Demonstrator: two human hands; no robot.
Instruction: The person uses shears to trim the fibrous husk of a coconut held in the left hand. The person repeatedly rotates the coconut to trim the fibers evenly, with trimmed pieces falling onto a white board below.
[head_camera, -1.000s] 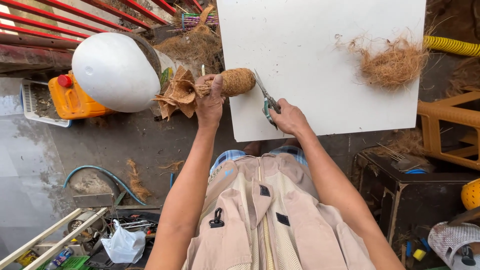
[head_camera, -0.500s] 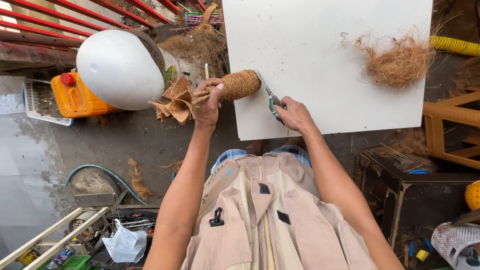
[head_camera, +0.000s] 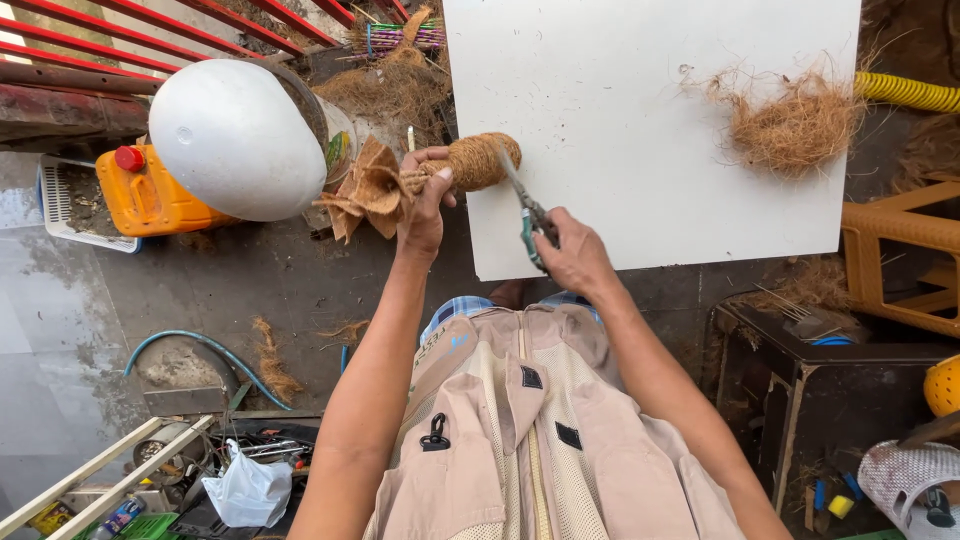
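My left hand (head_camera: 424, 205) grips a craft piece by its neck: a brown fibre-wrapped oval body (head_camera: 478, 161) with tan burlap leaves (head_camera: 366, 192) fanning out to the left. It hangs at the left edge of a white board (head_camera: 650, 120). My right hand (head_camera: 572, 252) holds green-handled scissors (head_camera: 528, 218), whose blades point up-left and touch the right end of the wrapped body. A loose clump of coconut fibre (head_camera: 790, 125) lies on the board's right part.
A white foam egg shape (head_camera: 235, 140) and an orange jerrycan (head_camera: 150, 190) stand to the left. A yellow corrugated hose (head_camera: 905, 90) and orange stool (head_camera: 905, 265) are at right. Below lie a blue hose (head_camera: 215, 350), a dark box (head_camera: 800, 400) and tool clutter.
The scissors have swung up toward the wrapped body until the blades meet its right end. My left hand keeps its grip, the piece barely shifted.
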